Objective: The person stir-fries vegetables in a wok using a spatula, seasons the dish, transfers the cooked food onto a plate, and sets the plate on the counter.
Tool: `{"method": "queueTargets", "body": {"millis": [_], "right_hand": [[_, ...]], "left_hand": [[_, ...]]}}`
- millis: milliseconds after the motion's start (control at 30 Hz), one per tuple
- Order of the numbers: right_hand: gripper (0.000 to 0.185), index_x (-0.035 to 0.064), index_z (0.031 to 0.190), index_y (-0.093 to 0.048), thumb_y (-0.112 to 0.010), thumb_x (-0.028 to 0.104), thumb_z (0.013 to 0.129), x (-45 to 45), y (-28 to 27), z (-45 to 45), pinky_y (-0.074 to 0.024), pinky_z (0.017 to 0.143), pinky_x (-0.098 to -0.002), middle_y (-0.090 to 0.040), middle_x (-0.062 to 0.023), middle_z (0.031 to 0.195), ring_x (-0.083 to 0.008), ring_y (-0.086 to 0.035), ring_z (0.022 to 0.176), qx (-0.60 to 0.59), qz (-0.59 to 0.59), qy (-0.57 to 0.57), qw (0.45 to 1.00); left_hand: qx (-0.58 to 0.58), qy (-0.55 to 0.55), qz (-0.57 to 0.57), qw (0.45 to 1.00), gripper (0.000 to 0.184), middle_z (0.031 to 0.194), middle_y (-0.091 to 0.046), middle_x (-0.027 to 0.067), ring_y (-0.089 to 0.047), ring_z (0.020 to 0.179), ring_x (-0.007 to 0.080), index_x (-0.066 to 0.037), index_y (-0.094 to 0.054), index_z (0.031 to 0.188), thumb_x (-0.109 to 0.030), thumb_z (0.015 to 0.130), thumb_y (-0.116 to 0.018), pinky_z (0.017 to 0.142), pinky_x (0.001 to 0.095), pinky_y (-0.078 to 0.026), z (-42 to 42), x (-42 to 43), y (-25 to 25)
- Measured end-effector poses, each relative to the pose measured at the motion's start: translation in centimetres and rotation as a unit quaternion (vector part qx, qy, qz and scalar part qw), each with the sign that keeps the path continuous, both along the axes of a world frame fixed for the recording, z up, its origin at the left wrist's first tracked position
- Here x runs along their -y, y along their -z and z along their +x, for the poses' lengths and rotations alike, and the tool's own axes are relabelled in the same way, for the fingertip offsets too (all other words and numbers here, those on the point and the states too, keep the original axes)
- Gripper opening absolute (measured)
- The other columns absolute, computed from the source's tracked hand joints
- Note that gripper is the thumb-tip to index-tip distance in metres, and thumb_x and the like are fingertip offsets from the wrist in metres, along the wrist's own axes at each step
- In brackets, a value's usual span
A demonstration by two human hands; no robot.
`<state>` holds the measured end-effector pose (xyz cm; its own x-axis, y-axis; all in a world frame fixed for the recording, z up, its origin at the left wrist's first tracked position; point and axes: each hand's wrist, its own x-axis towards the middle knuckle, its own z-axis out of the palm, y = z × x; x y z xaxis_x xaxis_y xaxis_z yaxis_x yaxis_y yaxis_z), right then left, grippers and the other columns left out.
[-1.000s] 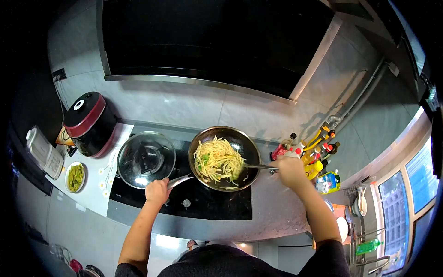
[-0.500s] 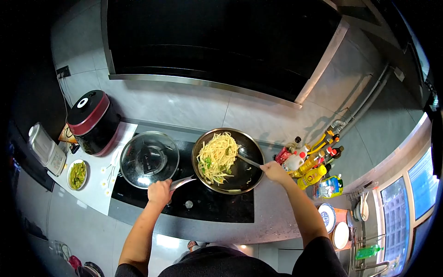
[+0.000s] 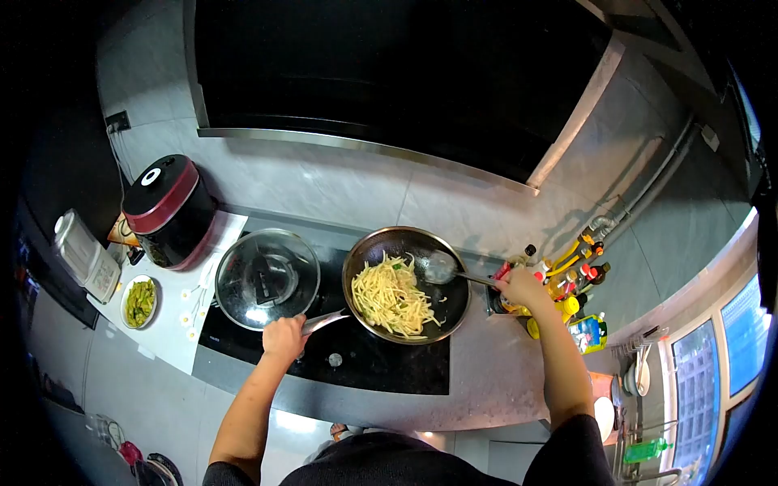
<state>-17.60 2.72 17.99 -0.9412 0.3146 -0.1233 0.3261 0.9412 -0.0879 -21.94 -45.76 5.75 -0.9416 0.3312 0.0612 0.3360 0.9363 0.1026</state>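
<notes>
My left hand (image 3: 284, 338) is closed round the metal handle (image 3: 322, 321) of a dark frying pan (image 3: 450, 312) on the right side of the hob. Noodle-like pale strips (image 3: 392, 297) with bits of green fill the left and middle of the pan. My right hand (image 3: 519, 287) grips the handle of a metal spatula (image 3: 442, 267), whose blade is inside the pan at its upper right, apart from the main heap. Just left of the pan, a glass-lidded pan (image 3: 267, 279) sits on the hob near my left hand.
A black and red cooker (image 3: 168, 212), a white appliance (image 3: 86, 255) and a plate of green food (image 3: 140, 302) stand on the left counter. Several bottles (image 3: 567, 306) crowd the right, partly behind my right arm. A range hood (image 3: 373, 138) overhangs the hob (image 3: 389, 368).
My right hand has moved right and up, drawing the spatula away from the strips. The heap now lies lower and more spread, with less green showing. My left hand keeps its hold.
</notes>
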Motion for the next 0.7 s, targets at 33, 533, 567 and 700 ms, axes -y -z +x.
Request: {"method": "queueTargets", "body": {"millis": [33,533,567,700], "right_hand": [[0.025,0.0125,0.095,-0.074,-0.065,0.032,0.084,-0.4,0.8,-1.5,-0.052,0.078,-0.0432,-0.07,-0.0181,0.092,-0.037,-0.066,0.085,0.031,0.004,0.008,0.999],[0.031,0.0163,0.112,-0.07,-0.069,0.019,0.082,9.1,-4.2,-4.4,-0.0504,0.082,-0.0434,-0.069,-0.0126,0.1,-0.0327,-0.064,0.093,-0.05,-0.024,-0.306,0.95],[0.031,0.0165,0.113,-0.069,-0.068,0.017,0.081,9.3,-4.3,-3.4,-0.0506,0.08,-0.0439,-0.068,-0.0123,0.098,-0.0329,-0.064,0.092,-0.068,-0.011,-0.333,0.94],[0.033,0.0161,0.114,-0.068,-0.065,0.012,0.082,10.2,-7.3,2.1,-0.0505,0.074,-0.0452,-0.065,-0.0112,0.091,-0.0328,-0.064,0.086,-0.075,0.016,-0.349,0.934]], "left_hand": [[0.002,-0.001,-0.002,1.0,0.024,0.075,-0.069,0.0123,-0.069,0.071,0.0318,-0.014,-0.066,0.092,-0.03,0.076,-0.075,0.063,0.0421,-0.056,0.0,0.1,0.0],[-0.008,0.005,-0.027,1.0,0.027,0.074,-0.068,0.0116,-0.069,0.069,0.0315,-0.014,-0.065,0.095,-0.035,0.078,-0.073,0.061,0.0423,-0.055,-0.2,0.3,0.8],[-0.017,0.007,-0.027,0.999,0.029,0.073,-0.068,0.0115,-0.069,0.068,0.0316,-0.015,-0.065,0.096,-0.036,0.078,-0.073,0.06,0.0427,-0.055,-0.3,0.4,1.3],[-0.021,0.01,-0.014,1.0,0.029,0.071,-0.067,0.0118,-0.068,0.067,0.032,-0.014,-0.065,0.093,-0.038,0.078,-0.072,0.059,0.0429,-0.055,-0.3,0.4,1.3]]}}
